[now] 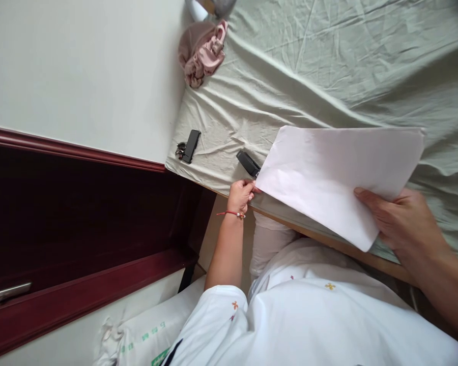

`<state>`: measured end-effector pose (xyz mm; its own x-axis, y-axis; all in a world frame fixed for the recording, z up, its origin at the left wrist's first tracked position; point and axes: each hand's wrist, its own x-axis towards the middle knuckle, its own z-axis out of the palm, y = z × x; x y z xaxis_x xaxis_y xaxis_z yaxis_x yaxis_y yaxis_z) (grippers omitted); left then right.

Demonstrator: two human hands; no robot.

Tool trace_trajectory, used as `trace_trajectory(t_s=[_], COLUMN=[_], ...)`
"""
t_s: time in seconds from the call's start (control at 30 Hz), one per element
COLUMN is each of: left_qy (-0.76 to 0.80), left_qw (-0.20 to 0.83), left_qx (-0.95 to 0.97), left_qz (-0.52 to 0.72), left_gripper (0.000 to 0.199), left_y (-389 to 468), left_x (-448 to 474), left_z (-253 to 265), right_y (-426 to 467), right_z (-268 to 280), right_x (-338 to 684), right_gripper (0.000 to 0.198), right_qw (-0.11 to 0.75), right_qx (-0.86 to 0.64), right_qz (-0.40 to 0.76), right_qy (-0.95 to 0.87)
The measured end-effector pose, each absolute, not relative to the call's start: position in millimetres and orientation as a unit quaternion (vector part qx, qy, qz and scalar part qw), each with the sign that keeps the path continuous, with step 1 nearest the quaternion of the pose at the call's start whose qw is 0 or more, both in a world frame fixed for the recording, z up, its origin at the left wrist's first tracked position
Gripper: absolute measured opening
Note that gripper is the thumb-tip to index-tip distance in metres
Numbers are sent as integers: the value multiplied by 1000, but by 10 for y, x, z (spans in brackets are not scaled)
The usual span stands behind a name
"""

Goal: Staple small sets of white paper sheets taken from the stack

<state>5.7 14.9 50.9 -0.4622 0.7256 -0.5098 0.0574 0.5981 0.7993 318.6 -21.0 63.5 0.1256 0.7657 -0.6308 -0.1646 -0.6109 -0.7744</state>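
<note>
A white paper sheet or thin stack [328,168] is held at a slant above the bed's near edge. My right hand [408,218] grips its right side, thumb on top and the fingers hidden beneath. My left hand [242,195], with a red beaded string at the wrist, is closed at the paper's left corner and appears to pinch it. Just beyond that hand lies a black object like a stapler [248,163], its near end by the paper's edge. Farther left rests a flat black oblong [191,146] with small dark pieces [180,150] against it.
A wrinkled pale green sheet [275,76] covers the bed, which has a wooden edge [324,239]. Pink cloth [204,56] is bunched by the white wall [80,66]. Dark red furniture [80,213] stands at left, above a white sack [152,325].
</note>
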Motion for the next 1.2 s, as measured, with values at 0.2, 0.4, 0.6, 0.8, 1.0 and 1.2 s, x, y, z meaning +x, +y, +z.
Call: trace_trajectory(t_s=[0.2, 0.4, 0.6, 0.8, 1.0, 1.2], left_qy=[781, 783, 778, 800, 711, 648], left_qw=[446, 439, 432, 306, 91, 107], left_qx=[244, 245, 247, 321, 597, 682], left_qz=[363, 368, 383, 404, 359, 322], left_gripper=[18, 21, 24, 4, 41, 35], left_y=[189, 252, 262, 245, 184, 140], left_x=[72, 76, 38, -95, -214, -236], left_z=[533, 522, 463, 316, 319, 321], right_y=[-219, -270, -321, -372, -433, -492], right_z=[540, 518, 506, 468, 443, 461], right_x=[3139, 3066, 2991, 2992, 2979, 2938], right_gripper=[25, 29, 27, 29, 30, 30], right_qw=[401, 434, 455, 456, 456, 451], right_qx=[-645, -644, -633, -642, -647, -645], right_qz=[628, 613, 614, 606, 601, 603], right_qy=[-169, -144, -125, -110, -110, -129])
